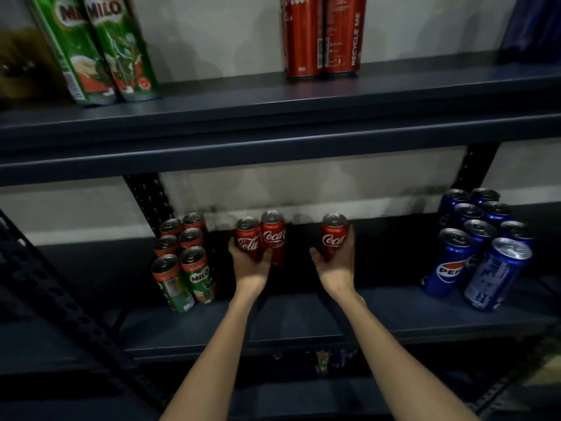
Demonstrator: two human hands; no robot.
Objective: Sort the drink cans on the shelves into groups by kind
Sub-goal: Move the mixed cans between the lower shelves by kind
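At the centre of the frame, on the lower shelf (pixel 303 317), three red cola cans are being handled: the left hand (pixel 250 262) wraps from below around a pair of cola cans (pixel 262 238) that stand touching each other, while the right hand (pixel 335 265) grips a single cola can (pixel 334 235) well apart from that pair. Both hands have their fingers curled round the can bodies, so each grip is closed on its load; whether the cans rest on the shelf or are lifted just off it cannot be told. To the left of the pair, very near the left hand, a tight block of green chocolate-drink cans (pixel 182 259) stands in two rows; at the right of the frame a cluster of blue cola cans (pixel 479 244) fills the shelf end. On the upper shelf (pixel 273 95), two more green cans (pixel 100 53) sit at upper left and two red cans (pixel 323 34) at top centre. The likely risk is the two-can hold: one hand spanning two smooth cans may let the outer one slip or tip. The left wrist could also knock the nearest green can, toppling its row. The dim light may make labels harder to read.
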